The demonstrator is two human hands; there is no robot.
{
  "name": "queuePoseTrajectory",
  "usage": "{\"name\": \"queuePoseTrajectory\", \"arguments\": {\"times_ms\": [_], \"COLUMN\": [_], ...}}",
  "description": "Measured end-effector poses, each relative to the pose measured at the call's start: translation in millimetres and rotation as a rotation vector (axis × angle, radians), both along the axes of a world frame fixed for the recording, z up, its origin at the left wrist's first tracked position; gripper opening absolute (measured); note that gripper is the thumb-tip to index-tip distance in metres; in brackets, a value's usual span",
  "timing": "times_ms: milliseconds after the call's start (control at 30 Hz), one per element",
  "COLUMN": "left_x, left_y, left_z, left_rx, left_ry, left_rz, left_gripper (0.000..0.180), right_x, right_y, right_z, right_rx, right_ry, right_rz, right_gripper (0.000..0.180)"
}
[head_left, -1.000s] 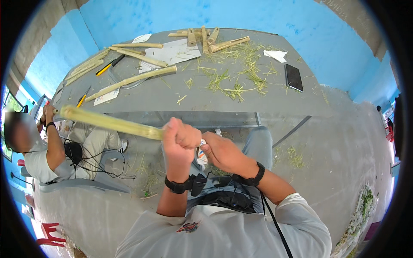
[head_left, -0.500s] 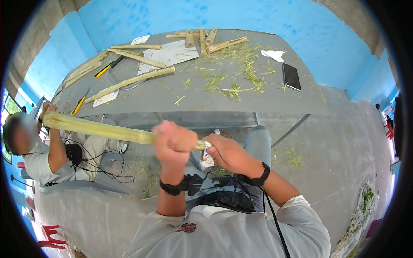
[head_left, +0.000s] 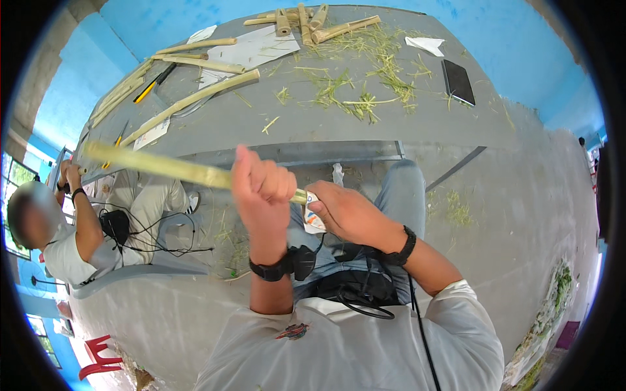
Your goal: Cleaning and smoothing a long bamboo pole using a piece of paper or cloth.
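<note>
A pale green bamboo pole (head_left: 156,164) lies slantwise across my front, its far left end smeared by motion. My left hand (head_left: 264,181) is closed around the pole near its right end, with the thumb up. Close beside it, my right hand (head_left: 349,214) presses a folded white sheet with coloured print (head_left: 313,220) around the pole's right tip. The sheet's kind does not show clearly, and my fingers cover the tip itself. Both hands are above my lap, just in front of the grey table (head_left: 274,117).
Bamboo lengths (head_left: 195,104) lie on the table's left, with yellow-and-black cutters (head_left: 147,91) among them. Short bamboo pieces (head_left: 345,29) are at the back, near green shavings (head_left: 365,98). A dark phone (head_left: 458,83) rests at the right. Another person (head_left: 78,241) sits at left.
My left hand has risen slightly, and the pole now tilts more, its left end blurred. My right hand with the sheet has shifted only a little. The view has tipped downward.
</note>
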State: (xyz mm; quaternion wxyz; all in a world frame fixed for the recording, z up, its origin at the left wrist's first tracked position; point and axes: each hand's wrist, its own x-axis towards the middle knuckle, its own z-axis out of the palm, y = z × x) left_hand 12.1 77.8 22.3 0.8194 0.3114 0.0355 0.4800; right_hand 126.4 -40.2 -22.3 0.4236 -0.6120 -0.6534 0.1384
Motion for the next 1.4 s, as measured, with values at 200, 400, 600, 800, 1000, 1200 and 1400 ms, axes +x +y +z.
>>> {"name": "queuePoseTrajectory", "arguments": {"times_ms": [200,400,600,800,1000,1200,1400], "left_x": [-15.8,-11.3,-6.1,-13.7,-5.9,-13.8,-22.8], "left_y": [26.1,18.9,20.5,24.6,13.1,11.4,14.0], "left_z": [-13.9,-14.1,-19.4,-14.6,-20.5,-8.0,10.7], "left_rx": [0.256,0.321,0.432,0.460,0.430,0.259,0.202], "left_ry": [-0.248,-0.169,-0.257,-0.262,-0.167,-0.093,-0.017], "left_rz": [-0.227,-0.215,-0.321,-0.296,-0.266,0.042,0.135], "left_gripper": [0.047,0.046,0.047,0.049,0.050,0.044,0.044], "right_x": [17.0,17.8,10.4,24.5,16.1,22.7,26.4], "right_y": [-10.7,-5.7,-5.5,-10.8,-4.1,-5.1,-7.0], "right_z": [-4.0,-5.8,-1.6,-11.8,-8.7,-27.7,-30.0], "right_rx": [-0.157,-0.138,-0.247,-0.226,-0.266,-0.118,0.041], "right_ry": [0.134,0.139,0.215,0.228,0.244,0.142,-0.013], "right_rz": [0.051,0.092,0.145,0.142,0.177,0.005,-0.015], "right_gripper": [0.038,0.039,0.043,0.039,0.041,0.036,0.034]}}
